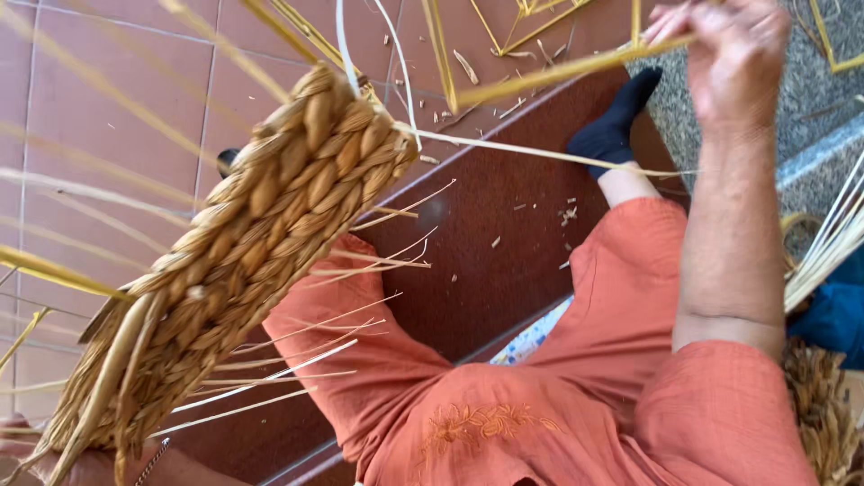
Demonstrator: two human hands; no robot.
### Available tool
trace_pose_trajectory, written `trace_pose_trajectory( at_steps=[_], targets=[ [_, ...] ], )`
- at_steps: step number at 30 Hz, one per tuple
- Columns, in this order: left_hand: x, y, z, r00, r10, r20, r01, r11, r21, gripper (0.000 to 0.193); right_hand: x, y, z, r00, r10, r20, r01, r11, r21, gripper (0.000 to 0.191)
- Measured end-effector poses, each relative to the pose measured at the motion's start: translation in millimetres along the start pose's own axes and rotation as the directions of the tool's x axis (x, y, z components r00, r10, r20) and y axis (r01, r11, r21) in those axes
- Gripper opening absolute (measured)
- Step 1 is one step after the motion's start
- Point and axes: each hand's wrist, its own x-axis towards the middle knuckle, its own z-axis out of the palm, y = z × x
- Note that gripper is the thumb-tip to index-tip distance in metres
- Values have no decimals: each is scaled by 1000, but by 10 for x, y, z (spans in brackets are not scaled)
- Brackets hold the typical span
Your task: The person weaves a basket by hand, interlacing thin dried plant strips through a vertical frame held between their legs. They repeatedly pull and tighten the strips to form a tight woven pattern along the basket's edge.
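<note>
Not much room around the right hand (pixel 733 54): loose straw strands (pixel 558 70) cross just left of it and fan above. Below-left, the woven basket piece (pixel 261 234) blocks the way. Between them, over the dark red step (pixel 504 225), it's open.

- Woven panel of thick braided straw-coloured fibre (pixel 261 234): left half of view, running diagonally from lower left up to centre top.
- Thin pale reed stakes (pixel 297 360) stick out of its right edge, over the lap.
- Left hand (pixel 54 463): bottom left corner, under the panel's lower end.
- Right hand (pixel 733 54): top right, gripping a long flat yellow straw strand (pixel 558 72) that runs left toward the panel's top.
- Orange fabric-covered legs (pixel 576 387): centre to lower right, below the right forearm.
- Black-socked foot (pixel 612 126): beyond the knee, just left of the right hand.
- Dark red polished step (pixel 486 225): under the legs; pink tiled floor (pixel 117 117) beyond it, upper left.
- Bundle of pale loose reeds (pixel 832 247): far right edge.
</note>
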Motion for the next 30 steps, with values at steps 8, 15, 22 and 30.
trace_pose_trajectory(
  at_steps=[8, 15, 22, 30],
  targets=[
    [-445, 157, -149, 995, -47, 84, 54, 995, -81, 36, -1452, 634, 22, 932, 357, 61, -357, 934, -17, 19],
    [-746, -331, 678, 890, -158, 428, 234, 963, -132, 25, -2248, 1009, 58, 893, 451, -10, -434, 865, 253, 25],
    [-1368, -818, 1260, 674, -325, 663, 453, 891, -22, 31, -2657, 813, -267, 911, 335, -240, -262, 921, 289, 30],
    [-1492, -1053, 1392, 604, -442, 664, 529, 845, 82, 29, -3464, -189, -771, 880, 378, -287, -153, 799, 581, 63]
  ],
)
